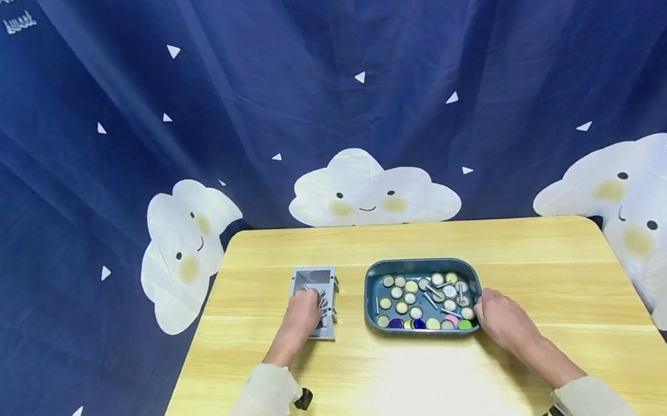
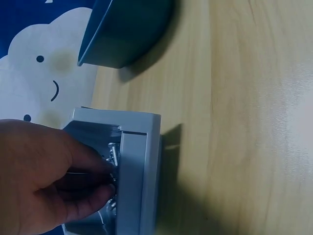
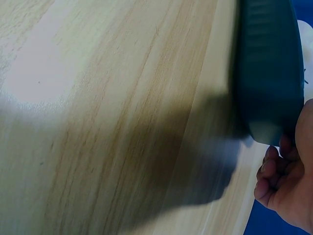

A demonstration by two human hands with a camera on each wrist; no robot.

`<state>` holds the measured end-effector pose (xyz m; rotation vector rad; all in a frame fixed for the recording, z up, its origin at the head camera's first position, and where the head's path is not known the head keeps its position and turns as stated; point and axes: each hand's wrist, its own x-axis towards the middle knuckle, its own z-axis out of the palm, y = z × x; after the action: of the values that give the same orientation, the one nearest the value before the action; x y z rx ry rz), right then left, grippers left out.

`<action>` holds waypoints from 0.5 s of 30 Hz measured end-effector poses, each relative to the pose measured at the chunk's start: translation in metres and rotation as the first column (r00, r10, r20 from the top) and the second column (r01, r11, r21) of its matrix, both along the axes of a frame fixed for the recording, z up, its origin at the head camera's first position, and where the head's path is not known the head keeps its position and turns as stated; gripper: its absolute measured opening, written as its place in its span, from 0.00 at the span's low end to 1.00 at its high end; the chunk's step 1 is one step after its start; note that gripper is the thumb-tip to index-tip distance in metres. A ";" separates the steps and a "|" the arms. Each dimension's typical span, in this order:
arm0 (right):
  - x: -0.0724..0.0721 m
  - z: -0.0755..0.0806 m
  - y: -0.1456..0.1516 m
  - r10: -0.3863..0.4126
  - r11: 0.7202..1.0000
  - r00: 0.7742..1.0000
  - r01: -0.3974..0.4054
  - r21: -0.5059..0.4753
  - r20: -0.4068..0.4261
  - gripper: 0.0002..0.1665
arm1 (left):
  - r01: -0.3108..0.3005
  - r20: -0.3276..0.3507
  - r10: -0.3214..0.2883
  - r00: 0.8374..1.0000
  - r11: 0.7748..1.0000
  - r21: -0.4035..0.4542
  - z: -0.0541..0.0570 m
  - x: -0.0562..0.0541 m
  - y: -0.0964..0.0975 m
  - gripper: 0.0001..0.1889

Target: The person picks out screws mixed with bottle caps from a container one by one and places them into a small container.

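Observation:
My left hand [image 1: 303, 312] reaches down into a small grey box [image 2: 132, 181] with raised walls. Its thumb and fingers pinch at small metal screws [image 2: 113, 155] lying inside, and the fingertips partly hide them. To the right stands a dark blue-green basin [image 1: 418, 263], which holds many round discs [image 1: 415, 312], mostly pale, a few purple, pink and green. Silver screws [image 1: 431, 300] lie among them. At the basin's right end, my right hand [image 1: 503, 319] grips the rim with curled fingers, with the thumb side over the edge in the right wrist view.
Both containers stand on a light wooden table [image 1: 419, 379] with rounded corners. Behind and beside it hangs a dark blue curtain [image 1: 314, 63] with white clouds. A strip of bare wood separates the box from the basin.

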<state>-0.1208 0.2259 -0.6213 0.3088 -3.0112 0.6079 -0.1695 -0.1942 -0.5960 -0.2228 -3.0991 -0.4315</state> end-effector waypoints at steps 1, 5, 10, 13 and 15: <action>0.000 0.000 0.000 0.000 1.000 1.000 0.000 0.000 -0.001 0.14 | -0.001 0.002 0.001 1.000 1.000 -0.002 0.000 -0.001 0.000 0.07; 0.000 0.000 -0.001 -0.001 1.000 1.000 0.001 -0.001 -0.003 0.14 | 0.010 -0.018 -0.011 1.000 1.000 -0.021 0.003 -0.005 0.001 0.10; 0.000 0.001 0.000 -0.003 1.000 1.000 0.003 0.001 0.004 0.14 | 0.041 -0.074 -0.044 0.996 0.998 -0.045 0.016 -0.009 0.009 0.15; 0.001 0.002 -0.001 -0.002 1.000 1.000 0.002 0.001 0.006 0.14 | 0.061 -0.113 -0.069 0.991 0.996 -0.067 0.026 -0.010 0.019 0.12; 0.001 0.002 -0.001 -0.001 1.000 1.000 0.001 0.001 0.007 0.14 | 0.079 -0.140 -0.090 0.986 0.994 -0.081 0.034 -0.010 0.028 0.07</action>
<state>-0.1198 0.2254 -0.6193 0.3063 -3.0179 0.6091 -0.1797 -0.1658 -0.5617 -0.3700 -2.9753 -0.2867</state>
